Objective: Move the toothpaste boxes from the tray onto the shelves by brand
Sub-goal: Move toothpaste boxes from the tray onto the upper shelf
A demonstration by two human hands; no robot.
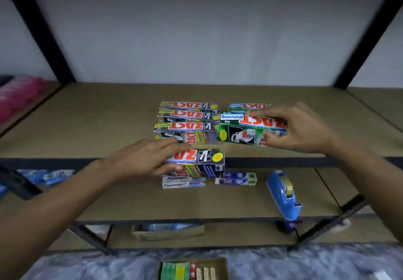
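My left hand [142, 159] grips a silver-black Zact Smokers box [204, 160] at the front edge of the upper shelf [87, 122]. My right hand [303, 127] holds a green Zact Whitening box [239, 130] over the same shelf, in front of another green Zact box [248, 105]. Three silver Zact Smokers boxes [187, 118] lie in a row on that shelf, left of the green ones. On the lower shelf [174, 203] lie two Pepsodent boxes [177, 182] and two Safi boxes [236, 179]. The cardboard tray [221, 264] on the floor holds several upright boxes [187, 272].
A blue tape dispenser [284, 194] stands on the lower shelf at right. Black frame posts [37, 31] rise at both sides. Pink packets [19, 94] lie at far left, blue packets [48, 176] on the lower left. A cardboard box [168, 231] sits under the lower shelf.
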